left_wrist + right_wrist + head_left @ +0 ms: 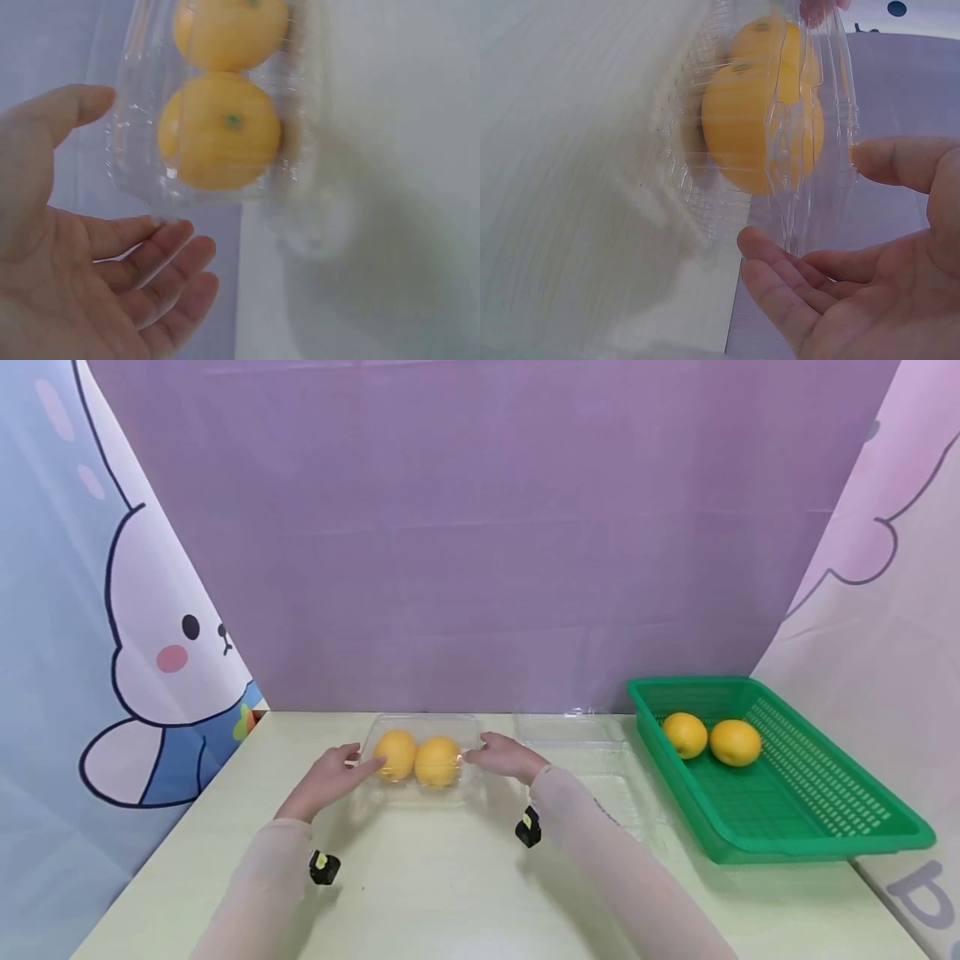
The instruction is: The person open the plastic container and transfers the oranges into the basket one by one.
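Note:
A clear plastic clamshell box [423, 722] stands near the table's back edge with two oranges [438, 762] side by side inside. At its left end, my left hand [330, 781] holds the box, the thumb [96, 101] by the lid and the fingertips [176, 231] at the end wall. My right hand [510, 757] holds the opposite end, its thumb [877, 161] against the lid and its fingers [780, 277] at the rim. Through the clear plastic, the oranges' green stem spots show in the left wrist view.
A second clear plastic box [573, 732] lies opened out to the right, faint against the pale table [442, 893]. Beyond it stands a green basket [817, 847] with two more oranges [735, 743]. A purple cloth [480, 543] hangs behind the table.

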Demonstrator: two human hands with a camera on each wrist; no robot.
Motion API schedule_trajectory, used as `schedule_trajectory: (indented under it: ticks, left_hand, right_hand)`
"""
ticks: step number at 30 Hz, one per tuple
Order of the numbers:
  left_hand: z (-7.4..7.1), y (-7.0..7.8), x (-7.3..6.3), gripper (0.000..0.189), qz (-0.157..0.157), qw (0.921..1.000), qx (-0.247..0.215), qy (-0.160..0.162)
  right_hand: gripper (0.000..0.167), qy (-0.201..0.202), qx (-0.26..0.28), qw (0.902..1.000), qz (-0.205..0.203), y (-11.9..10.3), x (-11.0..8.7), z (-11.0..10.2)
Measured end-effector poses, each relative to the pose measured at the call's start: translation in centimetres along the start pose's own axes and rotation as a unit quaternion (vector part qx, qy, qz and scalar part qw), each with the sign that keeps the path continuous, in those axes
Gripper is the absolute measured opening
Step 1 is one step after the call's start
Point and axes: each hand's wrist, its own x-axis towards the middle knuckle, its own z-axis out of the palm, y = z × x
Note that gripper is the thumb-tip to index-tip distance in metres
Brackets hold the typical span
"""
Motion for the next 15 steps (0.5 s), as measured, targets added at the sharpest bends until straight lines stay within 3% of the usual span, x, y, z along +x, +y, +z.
schedule_trajectory:
  ticks: [15]
  left_hand:
    - [0.1,-1.7,-1.0,0.089,-0.034,0.9964,-0.076,-0.013]
  right_hand:
    - [0.078,0.0,0.002,1.0,-0.002,0.0,0.0,0.1]
